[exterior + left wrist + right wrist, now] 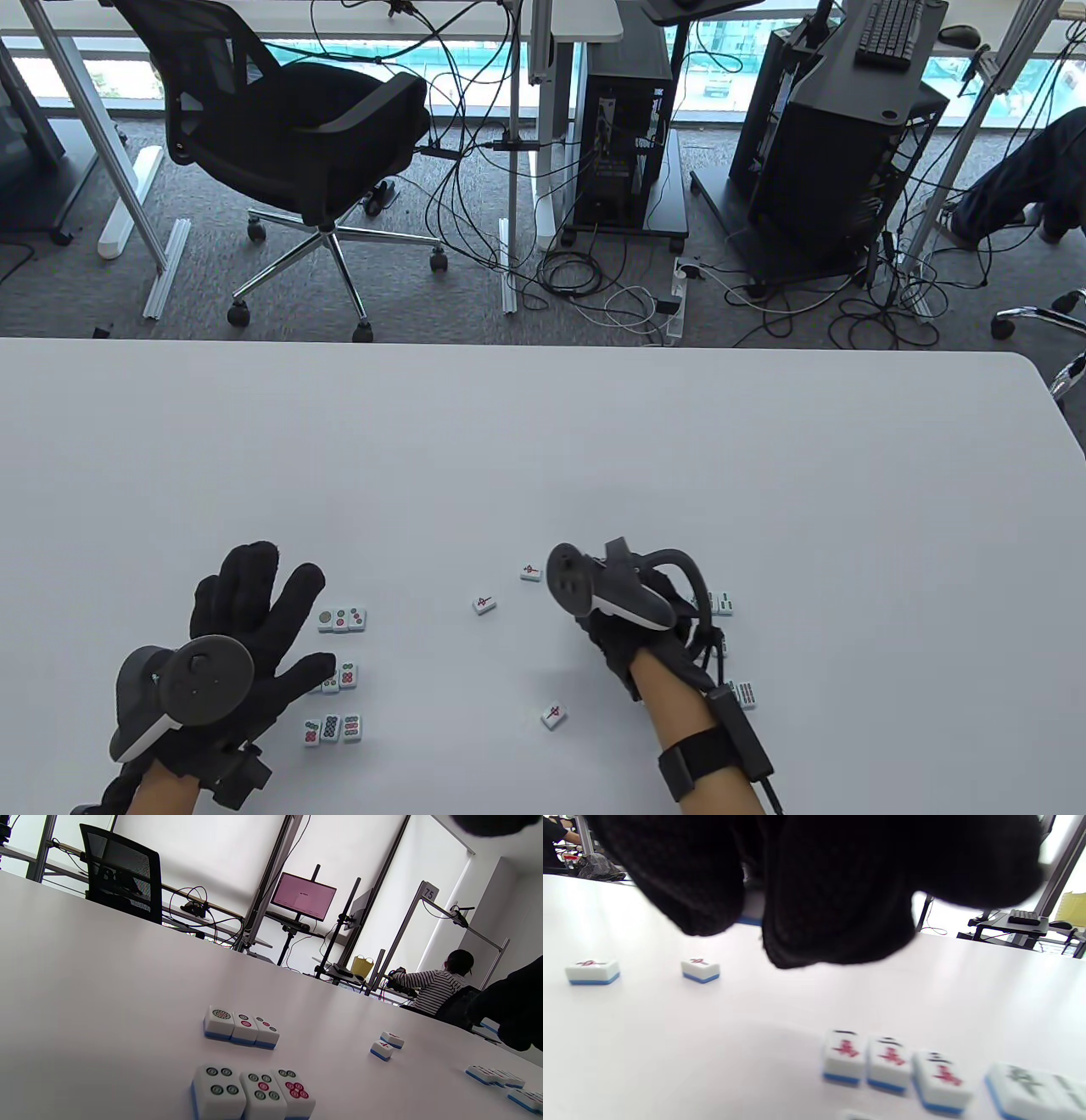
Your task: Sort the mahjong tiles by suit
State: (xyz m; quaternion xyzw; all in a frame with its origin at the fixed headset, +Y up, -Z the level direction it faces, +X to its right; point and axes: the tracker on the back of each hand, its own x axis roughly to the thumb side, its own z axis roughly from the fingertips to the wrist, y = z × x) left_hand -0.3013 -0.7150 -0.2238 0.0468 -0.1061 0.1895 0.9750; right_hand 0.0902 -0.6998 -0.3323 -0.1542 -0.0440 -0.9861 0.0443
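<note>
Overhead cam plus two low wrist cams, shared table [543,441] tiles [241,1025].

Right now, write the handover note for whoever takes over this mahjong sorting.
Left hand: open, fingers spread flat beside the dot tiles, holding nothing.
Right hand: over the table near the centre; the tracker hides its fingers, and the wrist view does not settle whether it holds a tile.
Done: dot tiles stand in three rows of three at left. A row of three character tiles lies under the right hand.
Left: three loose character tiles; bamboo tiles at right, partly hidden.
</note>
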